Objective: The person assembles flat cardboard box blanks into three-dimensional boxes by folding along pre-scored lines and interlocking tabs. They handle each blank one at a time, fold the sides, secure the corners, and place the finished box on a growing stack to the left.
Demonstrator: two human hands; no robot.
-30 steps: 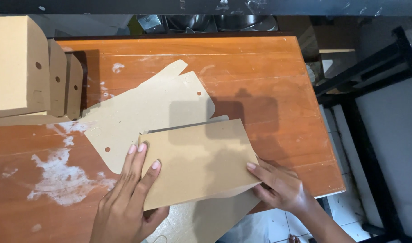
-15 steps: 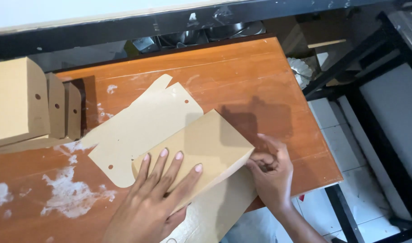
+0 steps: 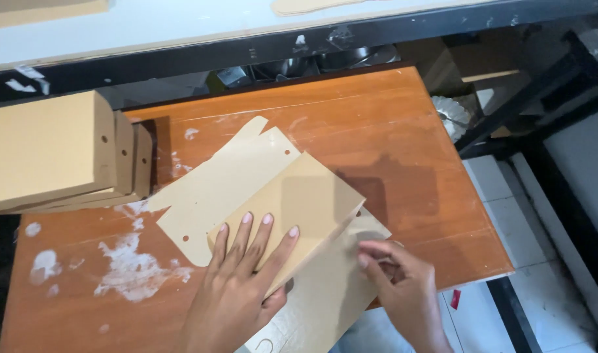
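Tan folded cardboard sheet (image 3: pixel 292 209), left hand (image 3: pixel 237 294) flat atop, right hand (image 3: pixel 403 281) pinching its edge.

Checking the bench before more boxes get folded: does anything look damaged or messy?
Yes: the wooden table is worn, with white scraped patches left of the left hand. The flat cardboard blanks overhang its near edge by the right hand.

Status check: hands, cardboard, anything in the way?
Left hand flat on folded cardboard panel. Right hand pinching its lower flap. Stacked boxes far left, apart.
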